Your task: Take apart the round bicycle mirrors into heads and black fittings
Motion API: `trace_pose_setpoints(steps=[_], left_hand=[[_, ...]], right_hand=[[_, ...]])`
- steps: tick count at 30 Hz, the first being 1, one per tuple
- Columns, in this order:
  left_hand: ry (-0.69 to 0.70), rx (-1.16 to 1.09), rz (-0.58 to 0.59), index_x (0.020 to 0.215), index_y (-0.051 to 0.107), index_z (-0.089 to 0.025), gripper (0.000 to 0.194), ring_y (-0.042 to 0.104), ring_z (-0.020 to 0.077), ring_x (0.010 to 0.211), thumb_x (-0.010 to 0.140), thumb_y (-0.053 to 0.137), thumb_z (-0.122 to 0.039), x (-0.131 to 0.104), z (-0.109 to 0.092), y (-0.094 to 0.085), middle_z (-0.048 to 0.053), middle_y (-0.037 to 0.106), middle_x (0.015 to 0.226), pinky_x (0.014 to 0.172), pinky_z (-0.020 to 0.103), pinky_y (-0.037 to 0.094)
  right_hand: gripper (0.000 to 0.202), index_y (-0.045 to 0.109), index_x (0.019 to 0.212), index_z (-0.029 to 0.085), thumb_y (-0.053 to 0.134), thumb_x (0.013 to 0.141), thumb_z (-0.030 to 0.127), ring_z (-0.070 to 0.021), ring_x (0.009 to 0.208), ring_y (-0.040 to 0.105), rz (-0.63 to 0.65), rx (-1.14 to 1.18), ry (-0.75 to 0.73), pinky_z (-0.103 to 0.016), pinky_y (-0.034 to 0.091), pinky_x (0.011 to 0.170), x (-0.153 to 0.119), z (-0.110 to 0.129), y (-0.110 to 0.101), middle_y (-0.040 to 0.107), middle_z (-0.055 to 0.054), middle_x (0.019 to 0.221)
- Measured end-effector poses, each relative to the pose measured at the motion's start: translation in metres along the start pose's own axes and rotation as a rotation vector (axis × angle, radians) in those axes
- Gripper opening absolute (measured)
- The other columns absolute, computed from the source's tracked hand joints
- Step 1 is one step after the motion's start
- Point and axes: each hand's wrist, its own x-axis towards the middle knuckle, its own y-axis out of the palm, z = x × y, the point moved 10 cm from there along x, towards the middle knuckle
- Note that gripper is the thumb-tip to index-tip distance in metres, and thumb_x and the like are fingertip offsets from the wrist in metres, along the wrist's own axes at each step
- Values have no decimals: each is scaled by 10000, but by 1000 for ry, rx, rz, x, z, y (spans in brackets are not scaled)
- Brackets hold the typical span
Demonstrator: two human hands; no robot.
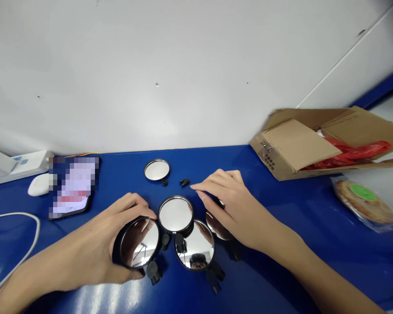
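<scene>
My left hand curls around the rim of a round black-rimmed mirror, thumb at the bottom and fingers over the top. A black clip mount sticks out below that mirror. Touching or close beside it are a second round mirror and a third one, the second overlapping the third. My right hand reaches in with fingers stretched out and nothing between them. Its fingertips are close to a small black clip piece. Another mirror is partly hidden beneath this hand.
One more round mirror lies farther back on the blue table. At left are a phone, a white mouse-like object and a white cable. Right: a cardboard box and a wrapped round pastry. A white wall stands behind.
</scene>
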Motion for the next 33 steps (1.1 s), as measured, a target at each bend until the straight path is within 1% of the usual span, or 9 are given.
trace_pose_setpoints(steps=[5,9,11,14,17,20,24,27,33], left_hand=[[96,-32,-166,1475,644,-420,770,793,272,1254,805,980,-243,-3,-9,-20,12,708,1476,1048,384,698],[83,-45,-405,1482,645,-401,695,811,289,1155,856,946,-374,-10,-12,-35,-1,790,1317,967,398,686],[63,44,-554,1471,667,-391,656,822,299,1124,879,942,-439,-16,-16,-38,0,813,1296,963,420,678],[84,153,-656,1451,678,-381,644,843,320,1049,872,950,-450,-20,-28,-33,7,844,1251,885,439,692],[123,141,-645,1503,673,-408,643,830,327,1038,911,923,-435,-20,-37,-23,21,834,1260,843,444,695],[173,136,-616,1608,666,-440,652,795,291,1033,996,888,-408,-21,-44,-12,49,744,1262,826,408,685],[216,122,-581,1701,613,-499,674,707,163,751,1093,775,-256,-25,-45,5,12,591,1094,719,330,678],[257,93,-572,1656,641,-444,619,589,121,625,1095,780,-224,-28,-47,10,-1,580,1026,627,286,641],[370,78,-405,1398,764,-374,480,573,154,710,1029,667,-83,-21,-65,8,42,533,1090,591,286,576]], right_hand=[[268,795,1276,195,528,1255,189,-237,1053,667,-116,15,-109,-471,383,1005,-3,15,-13,839,-38,1138],[192,793,1286,167,658,1217,284,-218,950,651,-201,88,-283,-437,391,901,-11,44,-16,794,-27,1016],[283,787,1304,131,719,1195,384,-223,920,641,-230,102,-381,-433,402,870,-16,61,-12,774,-38,987],[306,796,1300,111,715,1199,388,-228,917,637,-229,22,-454,-443,413,866,-20,76,2,772,-49,980],[164,808,1166,136,697,1187,255,-211,895,633,-237,-44,-494,-441,399,845,-23,82,12,762,-26,945],[218,783,1039,163,722,1185,312,-213,880,632,-260,-100,-518,-439,397,826,-27,86,17,725,-9,883],[264,792,1026,167,671,1207,316,-218,843,598,-249,-169,-550,-441,427,826,-31,94,20,701,-12,857],[227,802,1082,168,661,1209,294,-217,861,584,-210,-184,-548,-433,435,854,-31,97,22,713,-22,911],[315,694,965,231,727,1217,418,-194,842,496,-60,-13,-579,-363,427,863,-29,98,26,595,13,882]])
